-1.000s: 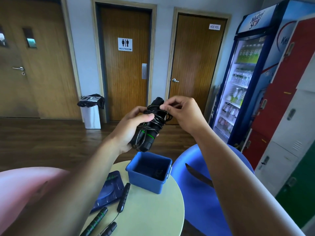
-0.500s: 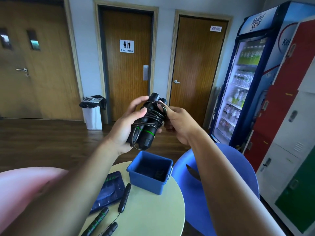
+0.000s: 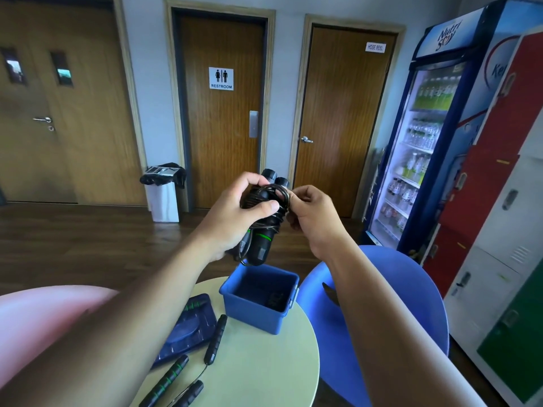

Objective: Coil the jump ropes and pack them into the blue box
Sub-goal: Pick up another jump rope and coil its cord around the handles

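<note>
Single head view, wide-angle, verticals bowed at edges. Faces forward, tilted slightly down, across room toward doors [image 3: 223,136] far off. Left hand [image 3: 232,221] and right hand [image 3: 314,221] close, mid-frame, on rope [image 3: 261,245]; forearms [image 3: 132,333] enter from bottom edge. Table [image 3: 264,365] and box [image 3: 249,314] near, just below hands. Fridge [image 3: 426,148] toward right edge.
</note>
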